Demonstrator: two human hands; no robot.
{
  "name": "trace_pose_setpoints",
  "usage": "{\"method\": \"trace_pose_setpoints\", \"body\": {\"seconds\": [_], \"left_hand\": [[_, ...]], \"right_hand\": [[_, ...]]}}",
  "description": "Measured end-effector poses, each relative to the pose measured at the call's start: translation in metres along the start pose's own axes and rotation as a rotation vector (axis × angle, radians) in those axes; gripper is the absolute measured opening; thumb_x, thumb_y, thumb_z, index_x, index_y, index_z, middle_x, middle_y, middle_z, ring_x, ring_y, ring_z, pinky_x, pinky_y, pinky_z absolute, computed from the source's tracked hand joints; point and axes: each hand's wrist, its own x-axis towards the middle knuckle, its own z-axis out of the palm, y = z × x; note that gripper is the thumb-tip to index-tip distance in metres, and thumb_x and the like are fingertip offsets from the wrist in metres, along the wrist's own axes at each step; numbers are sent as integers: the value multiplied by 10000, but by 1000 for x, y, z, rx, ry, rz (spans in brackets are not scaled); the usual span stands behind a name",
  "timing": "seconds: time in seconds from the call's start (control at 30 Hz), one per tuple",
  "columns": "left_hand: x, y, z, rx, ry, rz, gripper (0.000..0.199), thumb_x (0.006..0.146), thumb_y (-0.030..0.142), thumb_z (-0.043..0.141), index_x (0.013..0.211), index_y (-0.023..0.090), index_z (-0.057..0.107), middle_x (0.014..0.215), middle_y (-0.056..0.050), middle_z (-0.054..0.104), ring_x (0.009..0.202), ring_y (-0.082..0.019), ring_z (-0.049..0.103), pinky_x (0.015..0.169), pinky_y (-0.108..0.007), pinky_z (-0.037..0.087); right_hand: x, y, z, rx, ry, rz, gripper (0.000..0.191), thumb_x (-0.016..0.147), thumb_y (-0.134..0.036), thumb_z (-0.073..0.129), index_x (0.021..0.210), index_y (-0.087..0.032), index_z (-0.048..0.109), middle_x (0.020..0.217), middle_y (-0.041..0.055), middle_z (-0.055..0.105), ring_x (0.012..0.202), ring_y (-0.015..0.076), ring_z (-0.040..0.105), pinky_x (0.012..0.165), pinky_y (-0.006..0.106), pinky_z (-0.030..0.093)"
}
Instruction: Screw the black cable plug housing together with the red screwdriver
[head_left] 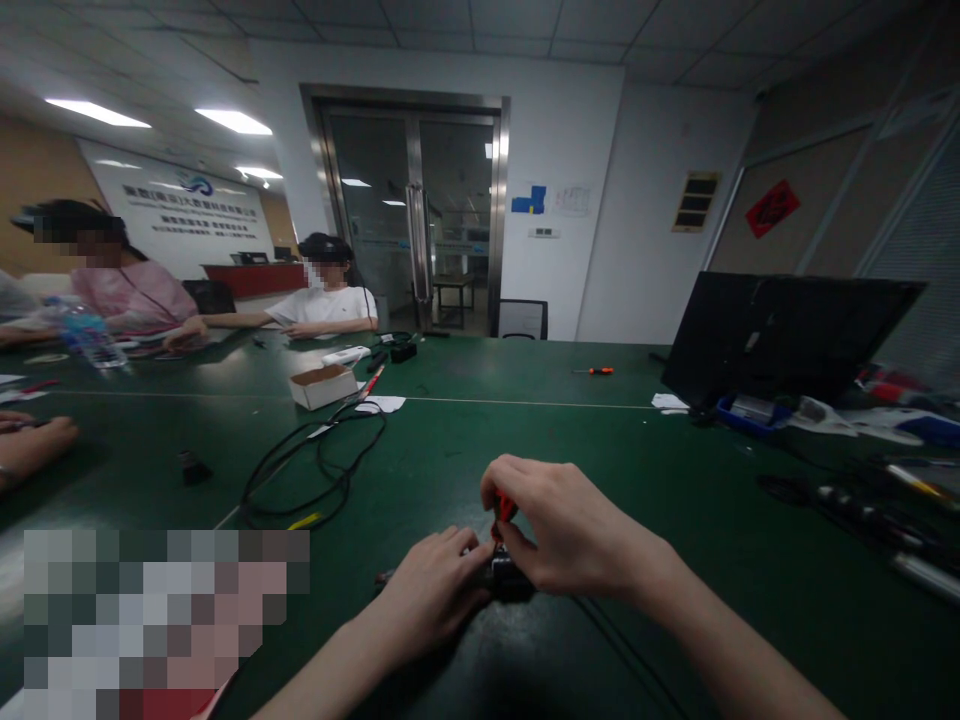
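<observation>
My right hand (555, 520) is closed around the orange-red handle of a screwdriver (506, 507), held upright over a small black device (512, 578). The screwdriver's tip is hidden by my fingers. My left hand (442, 580) grips the device from the left, its fingertips close to the tool. Most of the device is covered by both hands, so its kind is unclear. A dark cable (622, 640) runs from near it toward the lower right.
A looped black cable (319, 470) and an open small white box (324, 387) lie at left on the green table (450, 450). Another orange-handled screwdriver (600, 371) lies farther back. A monitor (787, 340) and a blue tray (750, 415) stand right. Other people sit left.
</observation>
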Motion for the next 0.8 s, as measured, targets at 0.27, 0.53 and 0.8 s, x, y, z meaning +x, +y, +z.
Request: {"method": "trace_pose_setpoints", "body": {"seconds": [0.27, 0.53, 0.8], "left_hand": [[1, -3, 4, -3, 11, -3, 334, 906, 248, 577, 1239, 258, 564, 1222, -87, 606, 1084, -301, 570, 905, -416, 481], [-1, -1, 1, -1, 1, -7, 350, 917, 261, 568, 1266, 266, 535, 1236, -90, 587, 1111, -299, 559, 939, -418, 469], [-1, -2, 1, -16, 8, -11, 329, 910, 251, 571, 1238, 265, 552, 1255, -91, 579, 1118, -312, 565, 916, -419, 478]], "right_hand": [[7, 1, 10, 83, 26, 55, 177, 940, -252, 605, 781, -178, 579, 725, -21, 609, 644, 102, 510, 596, 235, 313], [0, -5, 4, -200, 61, 49, 113, 985, -272, 468, 1013, -186, 536, 864, 29, 662, 711, 161, 591, 591, 278, 298], [4, 0, 10, -286, 42, 64, 208, 929, -389, 623, 893, -198, 547, 781, 9, 663, 656, 152, 581, 544, 277, 213]]}}
